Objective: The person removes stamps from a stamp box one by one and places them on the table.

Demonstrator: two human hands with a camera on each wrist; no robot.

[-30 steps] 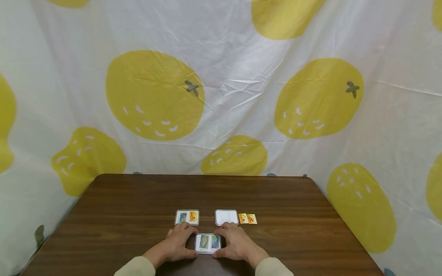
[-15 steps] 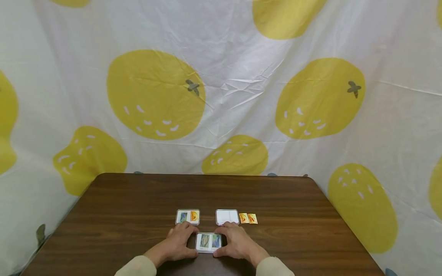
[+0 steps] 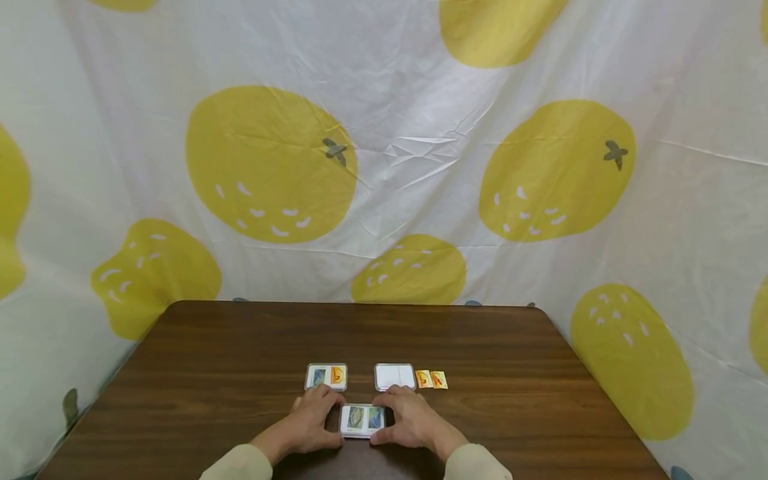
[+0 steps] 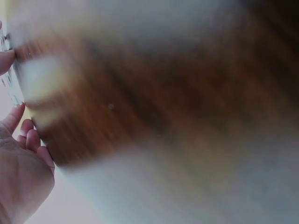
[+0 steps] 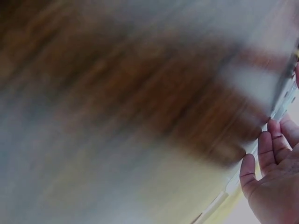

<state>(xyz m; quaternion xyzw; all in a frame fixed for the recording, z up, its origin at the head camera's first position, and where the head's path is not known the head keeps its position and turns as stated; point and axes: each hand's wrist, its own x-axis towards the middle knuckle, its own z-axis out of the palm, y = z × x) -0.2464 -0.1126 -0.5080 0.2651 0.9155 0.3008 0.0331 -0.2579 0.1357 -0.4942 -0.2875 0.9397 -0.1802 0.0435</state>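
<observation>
A small clear plastic case (image 3: 363, 423) lies on the table in front of me, with two small pictures on white inside it. My left hand (image 3: 310, 420) grips its left side, thumb at the near corner and fingers toward the far one. On the opposite side my right hand (image 3: 409, 421) holds it the same way. In the left wrist view, the left hand (image 4: 21, 163) shows at the left edge; the right hand (image 5: 275, 168) appears at the right edge of its own wrist view. Both wrist views are blurred, and the case is barely discernible there.
Behind my left hand lies another clear case (image 3: 327, 376) with a blue-green and an orange picture. A case with a blank white inside (image 3: 394, 377) sits behind my right hand. Two orange picture cards (image 3: 431, 380) lie beside it. A fruit-patterned cloth (image 3: 414, 200) hangs behind the table (image 3: 510, 353).
</observation>
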